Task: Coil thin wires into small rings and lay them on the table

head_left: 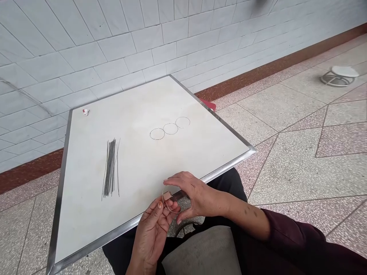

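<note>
Closest to us, a grey cloth (pixel 200 252) lies across our lap over dark trousers (pixel 226 187), and a white board (pixel 137 216) with a metal edge rests on top of our legs. Just past the board's near edge, our left hand (pixel 151 233) is turned palm up, its fingers (pixel 159 206) curled narrowly around a thin wire loop (pixel 169 203). Our right hand (pixel 195 194) reaches in from the right in a maroon sleeve (pixel 292 236) and arches over that loop, its fingers and thumb partly spread. We cannot tell whether it is gripping anything. A small tan piece (pixel 168 195) sits at the top of the loop, between the two hands. Farther up on the board, three wire rings (pixel 170 128) lie in a slanting row, each touching or just beside the next. Toward the board's left side lies a bundle of straight wires (pixel 111 168), and near its far left corner sits a tiny red-and-white figure (pixel 85 112). Behind the board's far right edge, a red object (pixel 208 104) peeks out. Beyond the board are a white tiled wall (pixel 114 38) and a speckled stone floor (pixel 286 126), with a low round stand (pixel 338 76) on the floor well off to the right.
</note>
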The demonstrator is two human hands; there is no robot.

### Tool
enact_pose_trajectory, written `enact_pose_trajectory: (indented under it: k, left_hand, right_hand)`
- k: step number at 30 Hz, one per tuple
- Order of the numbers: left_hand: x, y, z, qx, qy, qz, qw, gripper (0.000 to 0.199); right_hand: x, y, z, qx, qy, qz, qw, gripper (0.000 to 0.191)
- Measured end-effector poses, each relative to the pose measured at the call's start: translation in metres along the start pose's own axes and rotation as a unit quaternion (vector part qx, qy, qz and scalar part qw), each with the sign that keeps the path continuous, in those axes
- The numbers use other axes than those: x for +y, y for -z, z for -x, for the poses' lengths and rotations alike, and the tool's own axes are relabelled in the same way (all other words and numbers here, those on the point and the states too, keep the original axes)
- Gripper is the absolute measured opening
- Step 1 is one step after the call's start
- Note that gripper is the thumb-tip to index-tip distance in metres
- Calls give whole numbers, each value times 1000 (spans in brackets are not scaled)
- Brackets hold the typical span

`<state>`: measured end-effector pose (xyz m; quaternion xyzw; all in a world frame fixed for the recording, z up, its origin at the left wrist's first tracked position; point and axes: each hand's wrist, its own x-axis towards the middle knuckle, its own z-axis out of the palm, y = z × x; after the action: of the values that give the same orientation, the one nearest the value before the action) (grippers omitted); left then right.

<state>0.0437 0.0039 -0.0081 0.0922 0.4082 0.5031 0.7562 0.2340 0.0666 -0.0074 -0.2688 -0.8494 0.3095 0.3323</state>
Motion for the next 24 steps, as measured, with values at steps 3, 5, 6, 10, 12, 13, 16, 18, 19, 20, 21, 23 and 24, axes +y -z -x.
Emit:
enact_pose_trajectory:
  k: [3, 5, 6, 10, 12, 13, 16, 18, 19, 20, 21, 23, 24]
  left_hand:
    - [-2, 0, 0, -11, -4, -15, 1000, 17]
    - [-3, 0, 0, -11, -8, -19, 1000, 20]
    - [-4, 0, 0, -8, -10, -20, 1000, 22]
    - [-4, -3, 0, 14, -9, -28, 999, 26]
    - [-4, -5, 1, 24, -11, -33, 999, 22]
    - [-4, -6, 1, 27, -14, -36, 999, 20]
    - [-5, -8, 1, 26, -27, -46, 998, 18]
    - [-5, -8, 1, 25, -34, -52, 998, 17]
    - [-5, -7, 1, 26, -36, -56, 997, 16]
    - [-5, -6, 1, 28, -37, -62, 997, 16]
    - [-4, -4, 1, 31, -38, -68, 996, 16]
    - [-2, -2, 1, 38, -42, -83, 995, 16]
    - [-1, -2, 1, 41, -46, -92, 994, 15]
  right_hand:
    - [1, -1, 0, 15, 11, 6, 1000, 92]
    - [1, -2, 0, 26, 19, 12, 999, 91]
    - [0, -2, 0, 31, 22, 15, 999, 91]
    - [-1, -3, 1, 40, 28, 29, 998, 91]
    - [-1, -4, 1, 42, 29, 36, 998, 90]
    - [-1, -4, 1, 43, 29, 40, 998, 90]
    - [0, -6, 2, 48, 32, 49, 997, 91]
    - [0, -6, 2, 45, 36, 49, 997, 91]
    - [0, -5, 2, 42, 40, 45, 997, 93]
    - [-1, -4, 2, 37, 44, 39, 998, 96]
    - [-2, -2, 2, 32, 47, 31, 998, 98]
    - [-5, 3, 2, 22, 45, 21, 999, 96]
    - [-5, 6, 1, 19, 41, 23, 999, 88]
